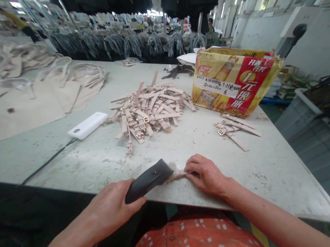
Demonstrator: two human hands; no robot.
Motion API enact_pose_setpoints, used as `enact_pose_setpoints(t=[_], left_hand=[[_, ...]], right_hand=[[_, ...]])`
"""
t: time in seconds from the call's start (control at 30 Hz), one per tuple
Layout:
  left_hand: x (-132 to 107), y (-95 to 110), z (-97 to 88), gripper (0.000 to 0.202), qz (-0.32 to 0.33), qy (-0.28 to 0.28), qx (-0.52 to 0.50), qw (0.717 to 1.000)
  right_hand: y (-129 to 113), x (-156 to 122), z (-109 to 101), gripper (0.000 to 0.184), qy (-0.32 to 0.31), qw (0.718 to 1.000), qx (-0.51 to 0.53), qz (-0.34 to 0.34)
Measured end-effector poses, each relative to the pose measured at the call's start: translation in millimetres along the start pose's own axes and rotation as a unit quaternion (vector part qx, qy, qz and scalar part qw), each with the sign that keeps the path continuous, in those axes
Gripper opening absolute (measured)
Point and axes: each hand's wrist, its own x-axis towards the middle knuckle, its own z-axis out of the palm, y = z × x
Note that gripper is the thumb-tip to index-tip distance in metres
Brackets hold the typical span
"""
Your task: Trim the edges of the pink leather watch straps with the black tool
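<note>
My left hand [112, 209] is closed around a black hand tool [148, 180] at the table's near edge, with the tool's tip lying toward the right. My right hand [206, 174] presses a thin beige strap [178, 176] flat on the table, fingers curled on it right beside the tool's tip. A big pile of beige straps with gold buckles [150, 111] lies in the middle of the table. A few more straps [236, 129] lie to the right.
A torn yellow and red carton [235, 81] stands at the back right. A white power bank [87, 125] with a black cable lies left of the pile. Beige pattern sheets [24, 108] and clear plastic cover the far left. Dark garments hang behind.
</note>
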Motion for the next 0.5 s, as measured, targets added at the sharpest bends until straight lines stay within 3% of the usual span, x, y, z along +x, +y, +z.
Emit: enact_pose_setpoints(t=[0.27, 0.5], left_hand=[[-11, -4, 10.5, 0.042, 0.010, -0.052, -0.007, 0.999], [-7, 13, 11.5, 0.030, 0.021, -0.043, 0.008, 0.999]], right_hand=[[9, -1, 9, 0.010, 0.001, 0.998, 0.064, -0.014], [9, 4, 6, 0.015, -0.017, 0.994, 0.103, 0.040]])
